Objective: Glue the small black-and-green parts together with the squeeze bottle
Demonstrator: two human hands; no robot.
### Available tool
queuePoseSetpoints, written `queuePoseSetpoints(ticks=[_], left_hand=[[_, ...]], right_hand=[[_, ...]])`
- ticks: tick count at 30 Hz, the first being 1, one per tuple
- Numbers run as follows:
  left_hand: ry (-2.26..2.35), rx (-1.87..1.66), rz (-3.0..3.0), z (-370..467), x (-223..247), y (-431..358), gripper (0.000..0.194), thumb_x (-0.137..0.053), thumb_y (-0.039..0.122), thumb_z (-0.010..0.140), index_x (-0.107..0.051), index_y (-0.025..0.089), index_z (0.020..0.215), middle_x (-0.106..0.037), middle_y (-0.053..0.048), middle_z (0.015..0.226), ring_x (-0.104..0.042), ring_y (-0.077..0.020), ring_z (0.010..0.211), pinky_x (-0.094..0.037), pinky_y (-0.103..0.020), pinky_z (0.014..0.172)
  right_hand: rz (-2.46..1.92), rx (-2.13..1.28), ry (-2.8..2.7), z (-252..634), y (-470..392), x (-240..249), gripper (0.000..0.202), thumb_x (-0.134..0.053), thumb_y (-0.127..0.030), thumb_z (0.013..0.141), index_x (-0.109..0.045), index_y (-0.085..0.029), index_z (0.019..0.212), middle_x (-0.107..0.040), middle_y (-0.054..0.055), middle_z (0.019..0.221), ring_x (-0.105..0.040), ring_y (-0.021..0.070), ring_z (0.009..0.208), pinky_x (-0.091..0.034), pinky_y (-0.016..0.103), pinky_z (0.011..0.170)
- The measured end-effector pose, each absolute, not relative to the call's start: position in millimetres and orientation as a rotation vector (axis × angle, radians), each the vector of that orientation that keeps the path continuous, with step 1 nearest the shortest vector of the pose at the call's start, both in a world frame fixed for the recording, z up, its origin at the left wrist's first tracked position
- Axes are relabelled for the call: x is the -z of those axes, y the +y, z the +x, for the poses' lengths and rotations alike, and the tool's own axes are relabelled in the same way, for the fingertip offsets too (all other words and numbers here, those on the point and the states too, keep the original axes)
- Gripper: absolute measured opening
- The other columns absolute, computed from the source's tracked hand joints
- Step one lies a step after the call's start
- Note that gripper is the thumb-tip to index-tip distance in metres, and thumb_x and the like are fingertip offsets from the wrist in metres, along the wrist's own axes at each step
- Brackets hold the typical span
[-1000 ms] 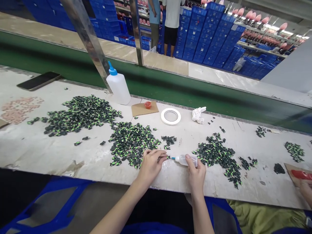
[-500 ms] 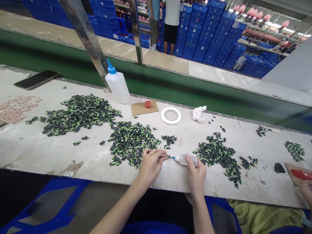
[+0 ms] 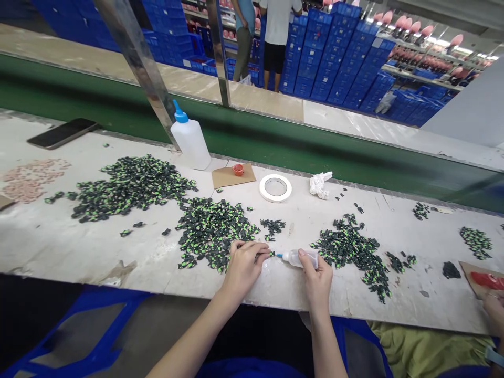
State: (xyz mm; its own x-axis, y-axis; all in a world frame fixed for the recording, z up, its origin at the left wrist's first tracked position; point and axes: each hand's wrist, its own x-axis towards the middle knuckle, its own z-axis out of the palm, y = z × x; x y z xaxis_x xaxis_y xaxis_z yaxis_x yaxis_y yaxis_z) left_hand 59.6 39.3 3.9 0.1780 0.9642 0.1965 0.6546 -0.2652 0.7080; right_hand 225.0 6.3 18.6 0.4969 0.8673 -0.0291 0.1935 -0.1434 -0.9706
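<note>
My left hand (image 3: pixel 244 262) pinches a small black-and-green part (image 3: pixel 272 254) between thumb and fingertips, just over the table. In my right hand (image 3: pixel 317 275) lies a small clear squeeze bottle (image 3: pixel 301 258), held on its side. Its blue nozzle tip (image 3: pixel 279 256) points left and sits right by the small part; whether they touch I cannot tell. Beside my left hand spreads a pile of black-and-green parts (image 3: pixel 214 228). Another such pile (image 3: pixel 348 244) lies right of my right hand. A little heap of plain black pieces (image 3: pixel 272 226) is just beyond my fingers.
Along the back stand a large white bottle (image 3: pixel 191 143), cardboard with a red cup (image 3: pixel 238 169), a tape roll (image 3: pixel 275 188) and crumpled tissue (image 3: pixel 319 185). A phone (image 3: pixel 63 133) and a bigger pile (image 3: pixel 132 186) lie left. At the right edge shows another person's hand (image 3: pixel 494 304).
Both my hands keep their place, with the nozzle still at the small part. The view has shifted slightly. In the background, a standing person has changed posture.
</note>
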Motion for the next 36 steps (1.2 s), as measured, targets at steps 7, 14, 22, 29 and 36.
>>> queuePoseSetpoints(ticks=[7,14,22,29,36], left_hand=[[1.531,-0.857,1.979,60.6,-5.9,39.0,0.011,-0.064,0.013,0.081,-0.068,0.023,0.078,-0.078,0.001,0.087,-0.070,-0.0194,0.084,-0.038,-0.039,0.086],[1.525,-0.845,1.950,61.2,-7.0,39.4,0.011,-0.064,0.013,0.081,-0.067,0.023,0.083,-0.078,-0.001,0.089,-0.069,-0.0204,0.086,-0.037,-0.040,0.087],[1.456,-0.699,1.959,58.3,-15.9,37.3,0.014,-0.064,0.008,0.078,-0.066,0.022,0.082,-0.076,-0.001,0.088,-0.067,-0.0196,0.086,-0.033,-0.042,0.092],[1.438,-0.794,2.058,57.8,-8.3,31.2,0.016,-0.066,0.008,0.077,-0.069,0.022,0.084,-0.074,-0.003,0.091,-0.060,-0.0249,0.097,-0.035,-0.044,0.088],[1.427,-0.897,2.122,60.1,2.4,30.7,0.015,-0.066,0.008,0.077,-0.070,0.022,0.073,-0.072,-0.004,0.089,-0.057,-0.0257,0.094,-0.039,-0.041,0.081]], right_hand=[[-1.608,-0.768,-0.908,224.8,6.4,-18.4,0.044,-0.069,-0.054,0.069,-0.045,-0.020,0.054,-0.039,-0.006,0.050,-0.036,0.0102,0.049,-0.032,0.024,0.047],[-1.477,-0.760,-0.714,233.7,5.4,-9.4,0.038,-0.068,-0.053,0.070,-0.057,-0.017,0.072,-0.051,-0.004,0.056,-0.045,0.0112,0.047,-0.039,0.025,0.045],[-1.465,-0.736,-0.836,233.7,38.4,-17.8,0.053,-0.086,-0.036,0.048,-0.048,-0.022,0.081,-0.069,0.004,0.083,-0.068,0.0222,0.085,-0.052,0.039,0.085],[-1.537,-0.712,-0.961,239.5,55.0,-2.9,0.051,-0.082,-0.039,0.052,-0.047,-0.023,0.086,-0.069,0.006,0.089,-0.069,0.0242,0.090,-0.053,0.044,0.087],[-1.603,0.044,-1.128,231.3,15.9,-7.4,0.051,-0.077,-0.037,0.069,-0.057,-0.016,0.111,-0.060,0.016,0.113,-0.058,0.0292,0.106,-0.051,0.044,0.086]])
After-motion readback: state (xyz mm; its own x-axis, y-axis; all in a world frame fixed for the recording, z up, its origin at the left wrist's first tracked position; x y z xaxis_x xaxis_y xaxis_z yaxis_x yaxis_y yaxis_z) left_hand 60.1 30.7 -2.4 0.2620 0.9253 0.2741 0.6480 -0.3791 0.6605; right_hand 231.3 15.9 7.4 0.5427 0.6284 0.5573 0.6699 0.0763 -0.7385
